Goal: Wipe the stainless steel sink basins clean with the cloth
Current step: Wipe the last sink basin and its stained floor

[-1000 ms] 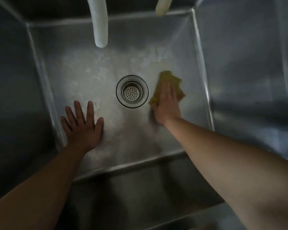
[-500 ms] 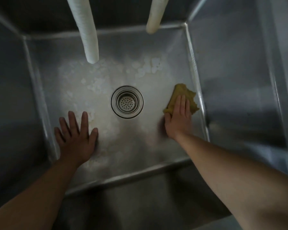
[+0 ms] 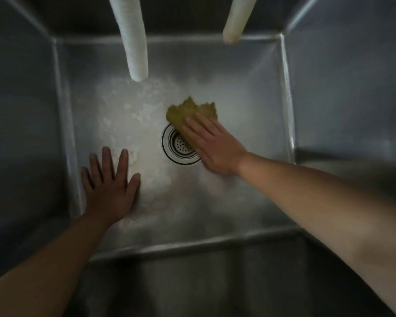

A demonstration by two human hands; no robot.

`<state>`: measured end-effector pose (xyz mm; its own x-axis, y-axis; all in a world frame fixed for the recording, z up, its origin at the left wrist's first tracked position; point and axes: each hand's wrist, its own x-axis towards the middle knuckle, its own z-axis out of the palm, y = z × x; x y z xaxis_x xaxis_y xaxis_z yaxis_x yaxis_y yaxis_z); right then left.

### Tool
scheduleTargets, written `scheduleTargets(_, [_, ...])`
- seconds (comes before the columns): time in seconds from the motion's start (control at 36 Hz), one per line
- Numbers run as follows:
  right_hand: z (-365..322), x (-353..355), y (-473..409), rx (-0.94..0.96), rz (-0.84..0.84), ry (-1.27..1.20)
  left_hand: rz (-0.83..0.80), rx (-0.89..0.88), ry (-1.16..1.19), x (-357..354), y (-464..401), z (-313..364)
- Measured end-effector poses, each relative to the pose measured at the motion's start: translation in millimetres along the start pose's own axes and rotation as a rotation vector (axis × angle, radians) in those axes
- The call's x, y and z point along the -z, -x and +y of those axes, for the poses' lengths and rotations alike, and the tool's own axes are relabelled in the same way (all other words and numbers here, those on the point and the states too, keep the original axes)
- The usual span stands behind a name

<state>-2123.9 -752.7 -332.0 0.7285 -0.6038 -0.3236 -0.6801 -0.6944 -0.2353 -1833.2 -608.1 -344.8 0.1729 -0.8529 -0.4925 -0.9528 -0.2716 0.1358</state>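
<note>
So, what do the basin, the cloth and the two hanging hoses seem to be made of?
Basin: brushed stainless steel, judging by its grey sheen and folded seams, with whitish patches on the floor.
Cloth: soft, fuzzy yellow-green fabric, perhaps microfibre; it crumples under the right hand.
Hoses: matte off-white, finely ribbed, probably flexible plastic.

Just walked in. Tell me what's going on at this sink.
A person is wiping the bottom of a steel sink. The right hand presses a yellow-green cloth flat at the drain, partly covering it. The left hand rests flat on the sink floor, fingers spread. Whitish patches show left of the drain, below two white hoses.
</note>
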Motion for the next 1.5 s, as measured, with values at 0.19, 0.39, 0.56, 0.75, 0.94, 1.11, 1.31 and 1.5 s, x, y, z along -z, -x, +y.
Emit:
scheduleTargets(0.19, [23,-9,44,0.014,-0.026,0.008,-0.008,0.005,0.028,2,1,1])
scheduleTargets(0.39, [61,14,4,-0.769,0.261,-0.216,0.047,0.000,0.010,-3,2,1])
scheduleTargets(0.56, [50,46,-75,-0.575,0.206,-0.186,0.087,-0.015,-0.005,-9,-1,-3])
scheduleTargets(0.75, [-5,31,-54,-0.154,0.115,-0.245,0.015,0.017,0.023,-4,-4,-2])
scheduleTargets(0.94, [-29,24,21,-0.547,0.173,-0.423,-0.231,0.020,-0.027,46,-4,4])
scheduleTargets(1.11, [-86,23,75,-0.934,-0.072,-0.420,-0.257,0.034,0.025,87,7,5])
scheduleTargets(1.31, [-164,20,70,-0.892,-0.410,-0.691,-0.462,0.170,0.140,112,50,6])
scheduleTargets(1.5, [-222,40,27,-0.801,-0.683,-0.946,-0.194,0.017,0.421,192,152,19])
